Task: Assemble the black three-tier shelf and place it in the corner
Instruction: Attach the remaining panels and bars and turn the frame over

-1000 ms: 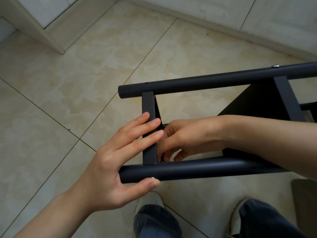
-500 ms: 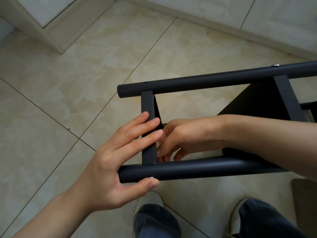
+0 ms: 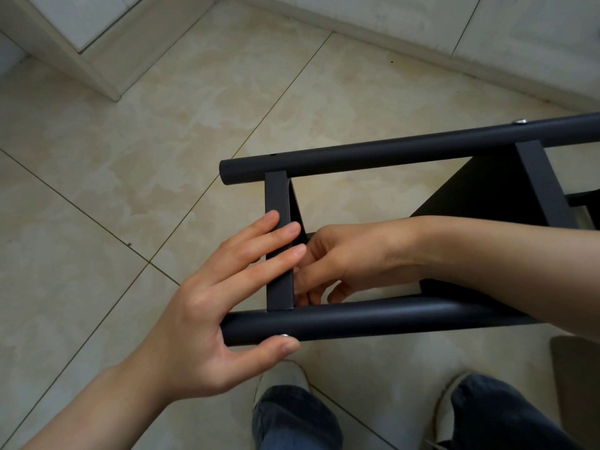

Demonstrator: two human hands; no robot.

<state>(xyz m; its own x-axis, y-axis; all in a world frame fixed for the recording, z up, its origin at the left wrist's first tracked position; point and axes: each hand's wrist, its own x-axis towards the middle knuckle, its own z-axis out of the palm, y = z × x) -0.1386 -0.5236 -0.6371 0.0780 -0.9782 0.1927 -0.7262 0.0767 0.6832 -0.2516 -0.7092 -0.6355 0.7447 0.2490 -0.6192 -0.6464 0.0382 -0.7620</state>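
The black shelf frame (image 3: 389, 154) lies on its side above the floor, two round tubes running left to right with flat crossbars between them. My left hand (image 3: 207, 306) presses straight fingers against the left crossbar (image 3: 277, 196), its thumb under the near tube (image 3: 373, 316) beside a silver screw head (image 3: 284, 335). My right hand (image 3: 344, 258) reaches in from the right behind that crossbar, fingers curled at the joint with the near tube. Whether it holds something small is hidden. A second crossbar (image 3: 542, 186) and a black panel (image 3: 480, 190) sit further right.
Beige floor tiles (image 3: 130, 157) spread left and ahead. A white wall base (image 3: 422, 50) runs along the top, and a white door frame corner (image 3: 97, 69) juts in at top left. My two shoes and jeans legs (image 3: 292, 414) are just below the frame.
The right hand's fingers have shifted slightly at the joint behind the crossbar. The left hand and the frame stay almost where they were.
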